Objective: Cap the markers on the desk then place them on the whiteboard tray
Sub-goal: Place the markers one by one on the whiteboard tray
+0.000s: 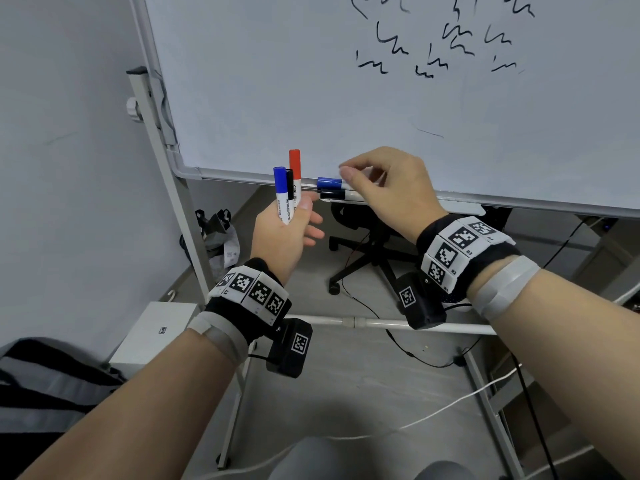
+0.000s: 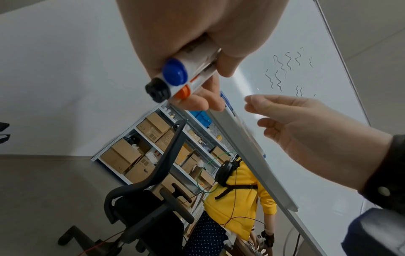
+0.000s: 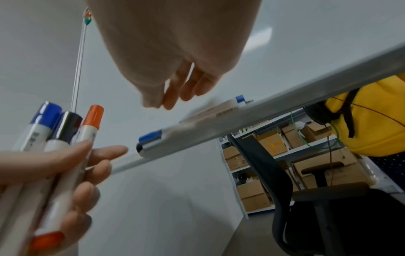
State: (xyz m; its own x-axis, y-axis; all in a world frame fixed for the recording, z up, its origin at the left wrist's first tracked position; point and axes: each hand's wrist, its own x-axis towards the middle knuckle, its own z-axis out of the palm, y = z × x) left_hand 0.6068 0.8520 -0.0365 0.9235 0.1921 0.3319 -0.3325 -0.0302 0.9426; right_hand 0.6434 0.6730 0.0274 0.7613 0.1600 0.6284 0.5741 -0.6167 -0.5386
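Note:
My left hand [image 1: 294,220] grips three capped markers upright just left of the tray: blue [image 1: 280,181], black [image 1: 289,178] and red [image 1: 294,164]. The left wrist view looks at their butt ends [image 2: 175,71]. On the whiteboard tray [image 1: 460,206] lie a blue-capped marker [image 1: 329,183] and a black-capped marker [image 1: 331,194], side by side, caps pointing left. My right hand [image 1: 360,174] hovers just above them with loosely curled fingers [image 3: 175,97] that hold nothing. From the right wrist I see both tray markers [image 3: 151,136] along the tray lip [image 3: 263,117].
The whiteboard [image 1: 311,81] carries black scribbles at top right. Beneath it stand an office chair [image 1: 363,244], the stand's legs and floor cables. A white box [image 1: 156,327] sits low left. Behind the board are a person in yellow [image 2: 236,187] and shelves of cardboard boxes [image 2: 136,155].

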